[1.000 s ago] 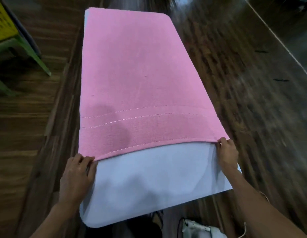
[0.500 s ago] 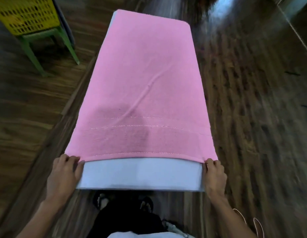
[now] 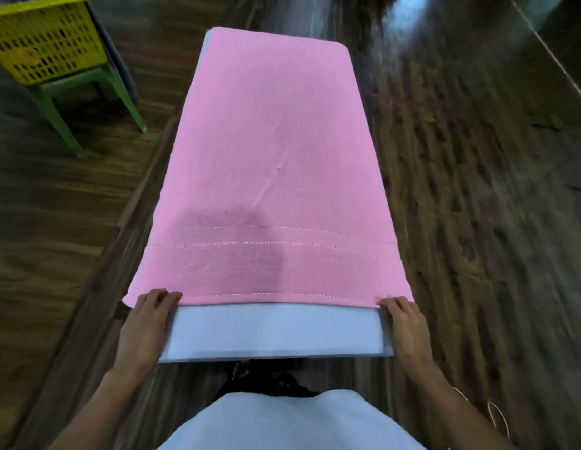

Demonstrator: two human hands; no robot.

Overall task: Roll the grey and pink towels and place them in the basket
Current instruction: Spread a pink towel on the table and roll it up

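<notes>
One pink towel lies spread flat along a white board, covering all of it except a bare strip at the end nearest the person. Two bare hands meet the towel's near hem, one at each corner. The left hand sits at the board's left near corner, fingers curled over the hem and pinching the cloth; the right hand mirrors it at the board's right near corner, its fingers likewise curled onto the towel's edge. Two parallel lines of stitching cross the towel a little beyond the hem, a third runs along the hem itself, and a faint diagonal crease marks the middle of the cloth. A single yellow perforated basket stands on a green stool, off the board's far left side and well apart from the towel. Only the one towel shows. Dark wood-grain floor surrounds the board on every side, and a pale garment worn by the person fills the bottom of the view just below the board's near end.
</notes>
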